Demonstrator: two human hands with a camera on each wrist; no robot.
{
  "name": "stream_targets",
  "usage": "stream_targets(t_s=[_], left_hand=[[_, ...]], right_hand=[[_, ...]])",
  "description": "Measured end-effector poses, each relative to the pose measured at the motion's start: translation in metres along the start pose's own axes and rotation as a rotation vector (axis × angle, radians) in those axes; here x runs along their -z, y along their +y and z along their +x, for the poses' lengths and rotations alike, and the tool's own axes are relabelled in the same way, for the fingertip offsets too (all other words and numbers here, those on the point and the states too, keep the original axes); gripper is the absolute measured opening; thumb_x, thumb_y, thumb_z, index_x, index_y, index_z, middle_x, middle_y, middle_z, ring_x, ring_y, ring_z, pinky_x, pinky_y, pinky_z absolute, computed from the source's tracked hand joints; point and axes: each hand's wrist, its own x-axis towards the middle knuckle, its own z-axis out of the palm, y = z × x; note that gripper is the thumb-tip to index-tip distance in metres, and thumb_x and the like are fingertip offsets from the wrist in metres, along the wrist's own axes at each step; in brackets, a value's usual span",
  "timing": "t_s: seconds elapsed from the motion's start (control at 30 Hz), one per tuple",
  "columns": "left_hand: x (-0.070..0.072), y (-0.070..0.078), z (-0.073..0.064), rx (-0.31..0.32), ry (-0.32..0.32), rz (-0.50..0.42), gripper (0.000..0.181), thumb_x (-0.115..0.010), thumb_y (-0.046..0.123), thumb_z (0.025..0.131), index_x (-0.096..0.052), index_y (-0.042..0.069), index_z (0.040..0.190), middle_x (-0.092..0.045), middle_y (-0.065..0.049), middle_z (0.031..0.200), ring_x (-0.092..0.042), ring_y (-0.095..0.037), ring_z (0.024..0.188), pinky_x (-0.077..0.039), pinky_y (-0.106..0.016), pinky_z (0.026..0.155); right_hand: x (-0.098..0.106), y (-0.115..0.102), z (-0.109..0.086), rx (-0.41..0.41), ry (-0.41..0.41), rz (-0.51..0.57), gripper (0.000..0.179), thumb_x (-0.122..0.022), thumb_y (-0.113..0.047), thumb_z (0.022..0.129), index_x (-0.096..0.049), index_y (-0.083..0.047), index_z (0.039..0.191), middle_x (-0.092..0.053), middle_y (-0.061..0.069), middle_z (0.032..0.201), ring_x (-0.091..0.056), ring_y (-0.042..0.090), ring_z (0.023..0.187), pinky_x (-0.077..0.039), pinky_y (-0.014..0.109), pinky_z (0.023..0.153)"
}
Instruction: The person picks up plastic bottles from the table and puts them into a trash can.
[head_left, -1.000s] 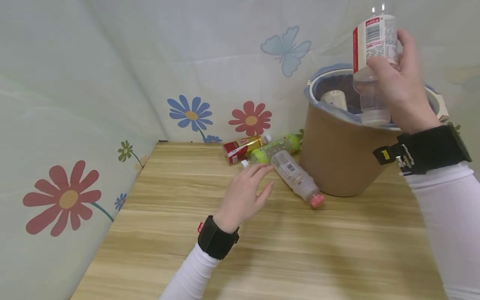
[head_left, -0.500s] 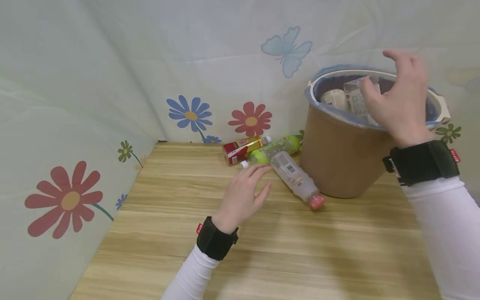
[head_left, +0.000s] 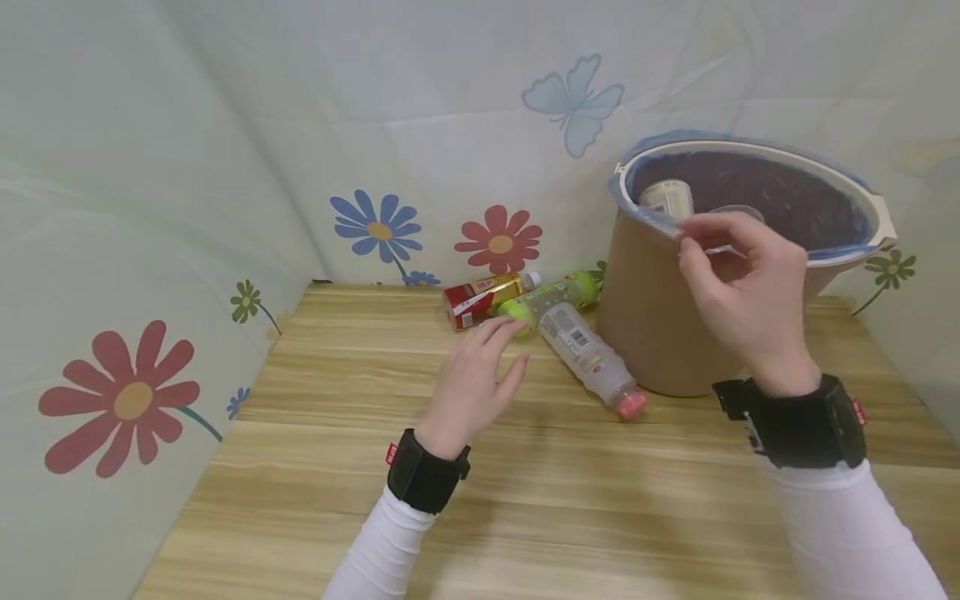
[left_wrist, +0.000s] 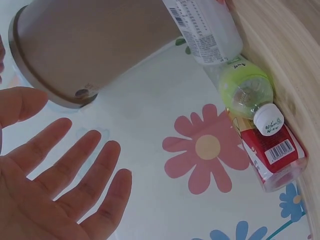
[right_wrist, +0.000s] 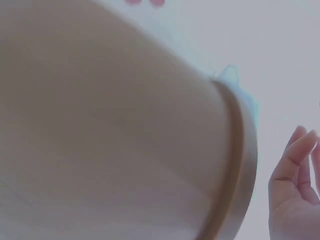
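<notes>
My left hand (head_left: 465,392) hovers over the table with fingers extended and holds nothing. Just beyond its fingertips lies a clear bottle with a pink cap (head_left: 585,354). Behind that are a green-labelled bottle (head_left: 577,287) and a red-and-yellow-labelled bottle (head_left: 468,304), both on their sides with white caps. The left wrist view shows the green bottle's white cap (left_wrist: 269,120) clearly. My right hand (head_left: 765,300), its fingers loosely bent and nothing in them, is in front of the brown bin (head_left: 652,308). A whitish container (head_left: 667,197) and a clear rounded piece (head_left: 738,211) show inside the bin.
A blue liner (head_left: 693,136) is folded over the bin's pale rim (head_left: 825,171). Flower-printed sheeting (head_left: 450,100) stands behind and to the left of the wooden table (head_left: 360,383).
My right hand released a clear bottle with a red-and-white label into the bin, then came down and left to the bin's front. My left hand has barely shifted.
</notes>
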Motion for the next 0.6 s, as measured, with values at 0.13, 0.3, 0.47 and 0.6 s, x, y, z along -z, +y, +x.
stream_targets(t_s=[0.13,0.3,0.47,0.6], left_hand=[[-0.001,-0.004,-0.002,0.008,0.004,0.025,0.04,-0.064,0.022,0.098,-0.061,0.009,0.135,-0.064,-0.009,0.137,-0.063,-0.026,0.124,-0.053,-0.044,0.105],[-0.004,-0.011,-0.003,0.032,0.005,0.075,0.039,-0.064,0.023,0.099,-0.062,0.009,0.135,-0.064,-0.009,0.136,-0.063,-0.028,0.123,-0.054,-0.046,0.102],[-0.008,-0.017,-0.004,0.056,-0.016,0.119,0.04,-0.063,0.024,0.099,-0.061,0.011,0.136,-0.063,-0.008,0.136,-0.063,-0.028,0.124,-0.054,-0.047,0.101],[-0.01,-0.019,-0.005,0.071,-0.039,0.135,0.041,-0.062,0.026,0.1,-0.06,0.011,0.137,-0.063,-0.009,0.138,-0.061,-0.028,0.126,-0.054,-0.047,0.102]], right_hand=[[-0.012,0.006,-0.032,-0.022,-0.036,0.07,0.016,-0.065,0.004,0.089,-0.074,0.005,0.102,-0.068,-0.026,0.09,-0.063,-0.007,0.077,-0.049,0.005,0.07],[-0.028,0.019,-0.067,-0.113,-0.088,0.097,0.015,-0.064,0.005,0.091,-0.074,0.002,0.102,-0.068,-0.027,0.091,-0.064,-0.006,0.079,-0.05,0.005,0.071],[-0.043,0.035,-0.094,-0.16,-0.13,0.096,0.016,-0.065,0.005,0.09,-0.074,0.002,0.102,-0.075,0.0,0.094,-0.063,-0.006,0.079,-0.05,0.005,0.07],[-0.053,0.043,-0.106,-0.129,-0.186,0.051,0.018,-0.065,0.006,0.089,-0.072,0.003,0.105,-0.074,0.015,0.096,-0.061,-0.007,0.082,-0.05,0.004,0.071]])
